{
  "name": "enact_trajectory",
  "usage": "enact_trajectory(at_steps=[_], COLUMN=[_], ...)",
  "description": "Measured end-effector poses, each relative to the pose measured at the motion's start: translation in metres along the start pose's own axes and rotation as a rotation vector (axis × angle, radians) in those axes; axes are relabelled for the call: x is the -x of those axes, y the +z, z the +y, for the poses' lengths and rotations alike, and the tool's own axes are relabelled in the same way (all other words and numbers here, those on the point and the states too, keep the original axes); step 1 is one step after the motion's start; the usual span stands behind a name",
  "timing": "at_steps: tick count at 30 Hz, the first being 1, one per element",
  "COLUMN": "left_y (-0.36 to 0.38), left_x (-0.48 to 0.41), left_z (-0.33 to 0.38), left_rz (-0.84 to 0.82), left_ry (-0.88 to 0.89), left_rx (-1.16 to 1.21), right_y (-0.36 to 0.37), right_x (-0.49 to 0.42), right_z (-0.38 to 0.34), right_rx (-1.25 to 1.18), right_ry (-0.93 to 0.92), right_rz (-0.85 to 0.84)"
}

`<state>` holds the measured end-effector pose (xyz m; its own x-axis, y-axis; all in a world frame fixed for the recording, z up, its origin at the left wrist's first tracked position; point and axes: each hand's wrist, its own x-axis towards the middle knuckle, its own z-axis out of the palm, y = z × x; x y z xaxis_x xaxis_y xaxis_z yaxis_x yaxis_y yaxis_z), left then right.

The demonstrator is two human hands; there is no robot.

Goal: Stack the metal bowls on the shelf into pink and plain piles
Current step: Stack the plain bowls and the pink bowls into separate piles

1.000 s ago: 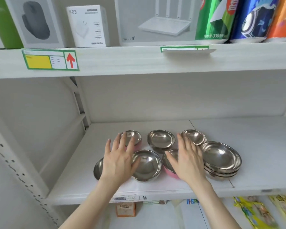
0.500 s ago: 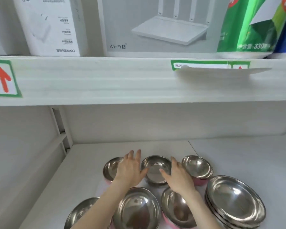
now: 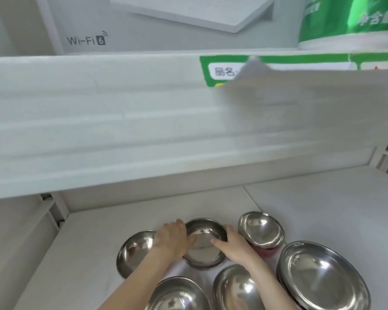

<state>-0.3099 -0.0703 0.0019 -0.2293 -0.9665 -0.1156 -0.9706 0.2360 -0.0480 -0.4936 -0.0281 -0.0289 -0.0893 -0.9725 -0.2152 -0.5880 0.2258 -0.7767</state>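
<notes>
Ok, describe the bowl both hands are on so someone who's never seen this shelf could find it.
On the lower white shelf, look at the back row of three metal bowls. It is the middle bowl, between a left bowl and a pink-sided bowl. It alone has the left hand and right hand gripping its rim.

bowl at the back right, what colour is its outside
Pink: the bowl shows a pink base below its steel rim, seen in the head view.

Both hands grip the middle back bowl (image 3: 205, 241) on the white shelf (image 3: 323, 211): left hand (image 3: 174, 239) on its left rim, right hand (image 3: 232, 246) on its right. Five more steel bowls sit around it.
</notes>
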Motion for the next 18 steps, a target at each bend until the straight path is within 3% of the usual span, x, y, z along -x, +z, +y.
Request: enact_trajectory(at_steps=[8,18], left_y=[0.0094,0.0004], left_x=[-0.0055,0.0011], left_z=[0.0037,-0.0036], left_rz=[-0.057,-0.093], left_ry=[-0.012,-0.098], left_rx=[0.048,0.479], right_y=[-0.0002,-0.0086], right_x=[-0.0023,0.0029], right_z=[-0.0001,-0.0081], right_rx=[-0.059,-0.112], right_ry=[0.022,-0.045], right_rz=[-0.027,0.042])
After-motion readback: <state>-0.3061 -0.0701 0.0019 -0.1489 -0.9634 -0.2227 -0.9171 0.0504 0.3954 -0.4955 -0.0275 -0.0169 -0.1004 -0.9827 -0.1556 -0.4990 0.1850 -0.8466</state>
